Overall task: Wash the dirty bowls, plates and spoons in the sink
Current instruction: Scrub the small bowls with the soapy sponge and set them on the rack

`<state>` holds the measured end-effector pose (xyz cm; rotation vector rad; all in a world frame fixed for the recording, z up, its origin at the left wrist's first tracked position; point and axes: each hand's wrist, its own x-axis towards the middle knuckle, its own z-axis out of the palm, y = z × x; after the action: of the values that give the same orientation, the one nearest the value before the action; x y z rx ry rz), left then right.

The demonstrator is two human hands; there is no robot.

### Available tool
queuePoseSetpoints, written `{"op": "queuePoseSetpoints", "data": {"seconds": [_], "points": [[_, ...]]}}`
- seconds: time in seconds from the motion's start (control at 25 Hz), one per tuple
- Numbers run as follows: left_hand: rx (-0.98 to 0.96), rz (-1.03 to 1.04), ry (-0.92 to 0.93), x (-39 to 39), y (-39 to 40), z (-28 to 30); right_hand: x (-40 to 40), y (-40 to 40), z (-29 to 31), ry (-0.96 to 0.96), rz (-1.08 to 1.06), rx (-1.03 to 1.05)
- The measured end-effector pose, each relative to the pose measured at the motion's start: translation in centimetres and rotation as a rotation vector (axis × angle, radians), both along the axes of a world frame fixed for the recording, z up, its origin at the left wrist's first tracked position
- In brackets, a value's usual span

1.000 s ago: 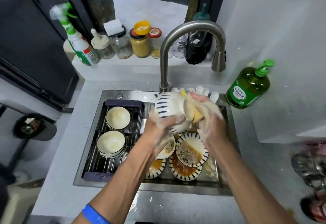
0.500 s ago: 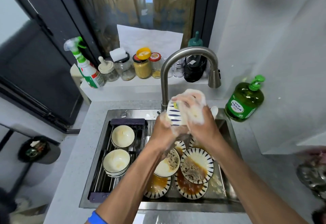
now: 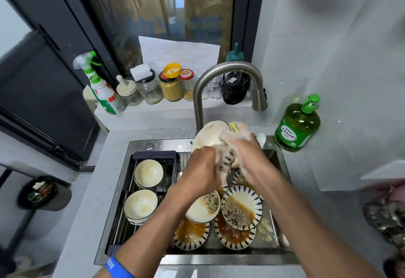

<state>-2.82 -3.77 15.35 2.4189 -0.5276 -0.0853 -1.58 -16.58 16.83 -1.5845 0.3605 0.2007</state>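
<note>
My left hand (image 3: pixel 200 169) grips a soapy bowl (image 3: pixel 209 136), white inside with blue stripes outside, tilted above the steel sink (image 3: pixel 221 255). My right hand (image 3: pixel 242 152), covered in foam, holds a yellow-green sponge (image 3: pixel 235 127) against the bowl's rim. Below them lie several dirty striped plates (image 3: pixel 241 208) with brown sauce. Two stacks of cream bowls (image 3: pixel 148 173) (image 3: pixel 140 206) sit in the dark rack (image 3: pixel 122 218) on the sink's left side. White spoons (image 3: pixel 261 139) lie at the sink's back edge.
The curved faucet (image 3: pixel 228 71) arches right above my hands. A green soap bottle (image 3: pixel 297 125) stands on the counter at right. A spray bottle (image 3: pixel 103 93) and several jars (image 3: pixel 171 84) line the ledge behind. Metal items (image 3: pixel 385 214) sit at far right.
The bowl has turned so that its white inside faces up. My right hand with the sponge has shifted round its rim. The camera tilted up a little.
</note>
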Motion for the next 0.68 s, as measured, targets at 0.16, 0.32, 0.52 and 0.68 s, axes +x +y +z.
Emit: {"op": "queuePoseSetpoints", "data": {"seconds": [0.16, 0.32, 0.52, 0.68], "points": [[0.151, 0.008, -0.198, -1.0, 1.7, -1.2, -1.4, 0.6, -1.7, 0.072, -0.458, 0.404], [-0.647, 0.714, 0.101, -3.8, -1.4, -2.2, -4.1, 3.8, -4.9, 0.257, -0.516, 0.601], [-0.772, 0.846, 0.632, -0.8, 0.8, -3.4, -1.9, 1.8, -5.2, 0.298, -0.316, 0.174], [-0.868, 0.889, 0.607, -2.2, 1.6, -4.4, -2.1, 2.8, -6.6, 0.354, -0.375, 0.265]]}}
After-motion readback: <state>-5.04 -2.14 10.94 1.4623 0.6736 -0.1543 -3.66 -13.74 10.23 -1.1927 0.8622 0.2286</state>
